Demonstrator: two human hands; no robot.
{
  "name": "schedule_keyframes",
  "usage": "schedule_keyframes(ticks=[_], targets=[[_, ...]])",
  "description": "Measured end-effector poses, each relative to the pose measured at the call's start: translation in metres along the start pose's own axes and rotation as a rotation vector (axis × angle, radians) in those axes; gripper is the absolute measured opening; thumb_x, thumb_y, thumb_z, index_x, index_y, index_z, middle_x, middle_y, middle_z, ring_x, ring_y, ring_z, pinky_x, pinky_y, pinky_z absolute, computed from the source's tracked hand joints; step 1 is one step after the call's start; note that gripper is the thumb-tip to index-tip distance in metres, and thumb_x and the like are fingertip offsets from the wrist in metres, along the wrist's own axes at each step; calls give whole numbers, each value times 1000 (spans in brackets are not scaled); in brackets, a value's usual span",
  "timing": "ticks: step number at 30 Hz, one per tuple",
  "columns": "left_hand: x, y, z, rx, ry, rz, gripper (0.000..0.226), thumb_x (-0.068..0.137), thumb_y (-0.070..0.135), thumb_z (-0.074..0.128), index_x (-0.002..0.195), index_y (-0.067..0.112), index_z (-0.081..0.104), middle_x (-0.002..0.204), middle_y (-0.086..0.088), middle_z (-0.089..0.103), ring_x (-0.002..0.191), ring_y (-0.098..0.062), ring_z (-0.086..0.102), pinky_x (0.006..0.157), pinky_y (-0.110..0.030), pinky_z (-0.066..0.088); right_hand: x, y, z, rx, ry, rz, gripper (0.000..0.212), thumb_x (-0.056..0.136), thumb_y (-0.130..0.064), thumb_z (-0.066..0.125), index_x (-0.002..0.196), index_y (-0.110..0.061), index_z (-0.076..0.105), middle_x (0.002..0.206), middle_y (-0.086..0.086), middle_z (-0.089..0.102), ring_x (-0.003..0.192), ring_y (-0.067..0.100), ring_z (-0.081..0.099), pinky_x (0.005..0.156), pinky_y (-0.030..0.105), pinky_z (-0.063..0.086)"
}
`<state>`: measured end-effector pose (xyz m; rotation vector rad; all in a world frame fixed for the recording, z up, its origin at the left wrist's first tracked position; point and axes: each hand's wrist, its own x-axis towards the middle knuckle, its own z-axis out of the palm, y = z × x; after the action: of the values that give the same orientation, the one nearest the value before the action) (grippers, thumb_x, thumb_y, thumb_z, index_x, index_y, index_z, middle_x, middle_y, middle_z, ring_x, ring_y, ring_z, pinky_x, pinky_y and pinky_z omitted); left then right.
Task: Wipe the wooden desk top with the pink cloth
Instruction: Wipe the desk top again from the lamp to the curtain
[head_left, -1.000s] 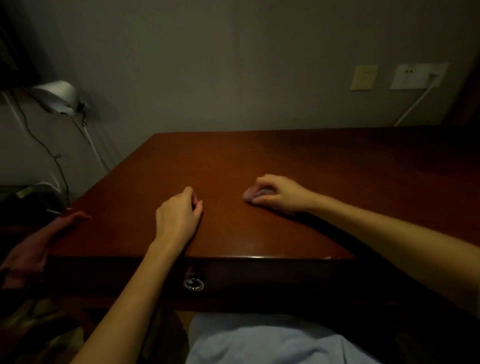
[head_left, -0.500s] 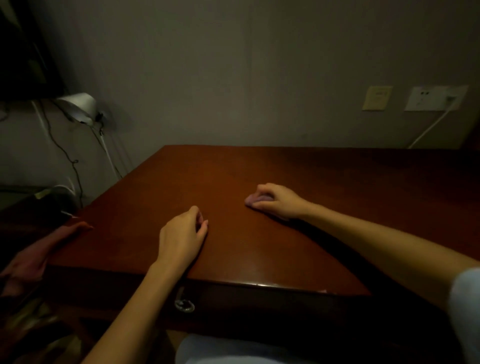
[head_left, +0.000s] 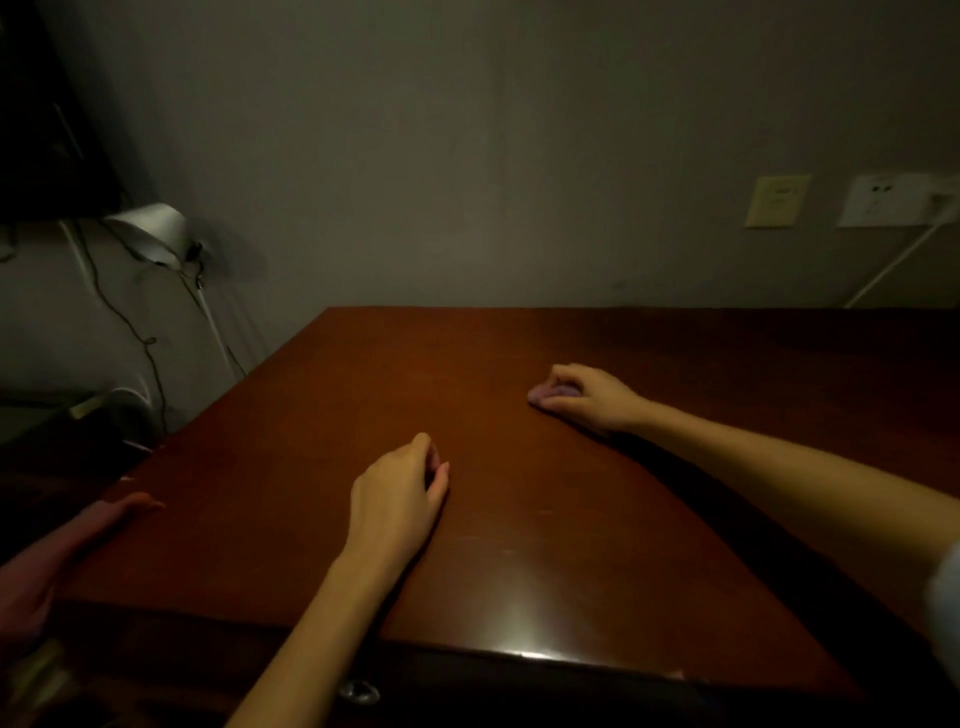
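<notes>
One pink cloth (head_left: 544, 394) sat bunched under the gripping right hand (head_left: 592, 397) on one worktop (head_left: 519, 530); the left hand (head_left: 397, 499) rested there, loosely curled.

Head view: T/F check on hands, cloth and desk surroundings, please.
1. The right hand holds the cloth against the desk. True.
2. The left hand holds a second rag. False: it rests on the desk with its fingers loosely curled and holds nothing.
3. The lamp stands on the desk. False: it is off the desk, to its left by the wall.
4. A white cord runs down from the outlet on the wall. True.
5. The cloth lies spread flat. False: it is bunched under the right hand's fingers.
</notes>
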<state>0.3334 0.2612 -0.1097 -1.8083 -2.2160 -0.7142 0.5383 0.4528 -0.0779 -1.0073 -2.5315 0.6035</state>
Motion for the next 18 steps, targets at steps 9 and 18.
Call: schedule_keyframes(ticks=[9, 18], targets=[[33, 8, 17, 28, -14, -33, 13, 95, 37, 49, 87, 26, 48, 73, 11, 53, 66, -8, 53, 55, -25, 47, -54, -14, 10, 9, -225, -246, 17, 89, -40, 59, 93, -24, 59, 94, -5, 51, 85, 5, 51, 76, 22, 43], [41, 13, 25, -2, -8, -13, 13, 94, 36, 49, 88, 25, 49, 77, 10, 55, 68, -9, 54, 56, -26, 48, 50, 20, -6, -26, 7, -5, 12, 90, -31, 60, 91, -20, 60, 91, -29, 55, 89, 2, 52, 84, 37, 46]])
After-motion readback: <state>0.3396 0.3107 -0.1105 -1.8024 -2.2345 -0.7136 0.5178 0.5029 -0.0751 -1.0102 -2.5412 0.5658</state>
